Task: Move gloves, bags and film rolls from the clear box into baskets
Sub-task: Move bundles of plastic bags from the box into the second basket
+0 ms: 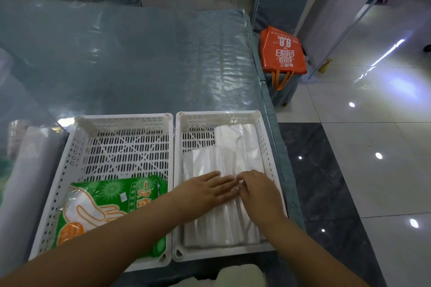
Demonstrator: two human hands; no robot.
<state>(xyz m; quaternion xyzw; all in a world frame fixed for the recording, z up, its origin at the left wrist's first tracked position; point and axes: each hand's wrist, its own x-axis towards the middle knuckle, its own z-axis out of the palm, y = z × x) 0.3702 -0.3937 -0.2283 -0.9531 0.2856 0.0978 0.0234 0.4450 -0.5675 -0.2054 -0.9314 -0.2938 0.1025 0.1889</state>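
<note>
Two white perforated baskets stand side by side near the table's front edge. The left basket (112,140) holds a green pack of disposable gloves (130,196) at its near end. The right basket (268,147) holds a stack of clear plastic bags (224,161) that fills most of it. My left hand (205,191) lies flat on the bags with straight fingers. My right hand (258,191) rests beside it on the same stack, fingertips bent down onto the plastic. At the far left, the blurred clear box (21,147) shows a pale roll inside.
The table (140,58) carries a blue cloth under clear plastic sheeting. Its right edge runs just beside the right basket. An orange tote bag (283,51) sits on a covered chair past the far right corner. Tiled floor lies to the right.
</note>
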